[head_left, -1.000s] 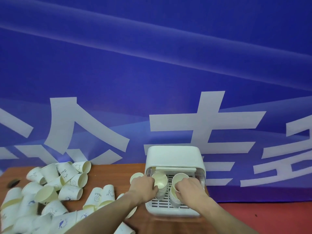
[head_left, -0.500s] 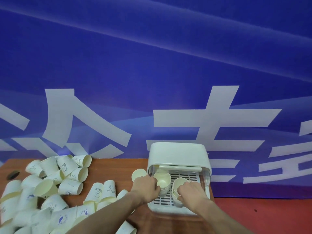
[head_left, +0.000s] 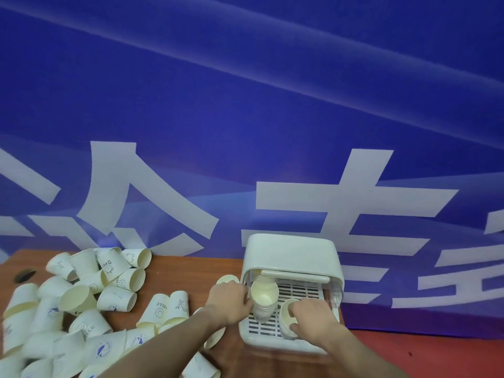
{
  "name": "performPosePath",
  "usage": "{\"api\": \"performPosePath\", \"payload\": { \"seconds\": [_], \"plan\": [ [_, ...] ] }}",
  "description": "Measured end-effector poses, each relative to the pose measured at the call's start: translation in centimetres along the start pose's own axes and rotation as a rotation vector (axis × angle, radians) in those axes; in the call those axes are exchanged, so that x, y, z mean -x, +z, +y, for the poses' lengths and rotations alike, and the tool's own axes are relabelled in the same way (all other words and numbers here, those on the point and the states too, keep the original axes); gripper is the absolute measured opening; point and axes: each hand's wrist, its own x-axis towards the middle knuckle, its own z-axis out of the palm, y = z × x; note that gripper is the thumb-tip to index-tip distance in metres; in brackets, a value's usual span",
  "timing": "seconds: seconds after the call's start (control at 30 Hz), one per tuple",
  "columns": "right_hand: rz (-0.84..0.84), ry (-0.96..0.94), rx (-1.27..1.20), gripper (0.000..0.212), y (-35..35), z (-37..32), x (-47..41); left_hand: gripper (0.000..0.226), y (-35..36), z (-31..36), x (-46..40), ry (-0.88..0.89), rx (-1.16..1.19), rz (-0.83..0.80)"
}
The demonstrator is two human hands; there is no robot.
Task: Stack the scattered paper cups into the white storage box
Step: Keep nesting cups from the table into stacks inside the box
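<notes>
Left hand: the left hand [head_left: 229,302] reaches over the box's left edge, its fingers curled against the side of the taller cup stack [head_left: 264,302], gripping it.
Right hand: the right hand [head_left: 313,317] grasps the shorter cup stack [head_left: 286,321], one finger hooked over the rim and the thumb pressed to its outer wall.
Taller stack: upright on the slotted tray [head_left: 300,291], left of centre, mouth up, nested cups showing as ridges down its side.
Shorter stack: upright at the tray's front, just right of the taller stack, close to it; whether they touch cannot be told.
White storage box [head_left: 291,252]: stands on the wooden table [head_left: 185,271] at its right end, front open, the tray drawn out toward the person.
Loose cups: a heap of paper cups [head_left: 76,298] lies scattered on the left of the table, most on their sides, some printed with blue drawings; a single cup [head_left: 226,279] stands just beside the box's left wall.
Backdrop: a blue banner [head_left: 245,105] with large white characters hangs behind the table.
</notes>
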Motion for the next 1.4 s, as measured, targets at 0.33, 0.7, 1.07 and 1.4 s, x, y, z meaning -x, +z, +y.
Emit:
{"api": "performPosePath", "payload": {
  "seconds": [0.33,0.7,1.07,1.4],
  "plan": [
    [0.146,-0.089,0.042,0.033,-3.1,-4.7,1.9,0.036,-1.5,-2.2,3.8,-0.042,-0.018,0.053],
    [0.159,-0.127,0.067,0.028,-4.9,-10.1,2.1,0.026,-1.9,-7.3,8.0,-0.104,0.019,0.061],
    [0.124,-0.161,0.088,0.031,-5.7,-14.5,-0.2,0.035,-0.7,-13.2,8.9,-0.171,0.003,0.054],
    [0.077,-0.141,0.105,0.026,-6.1,-16.4,-3.5,0.040,0.7,-17.6,6.7,-0.170,-0.012,0.018]
  ]
}}
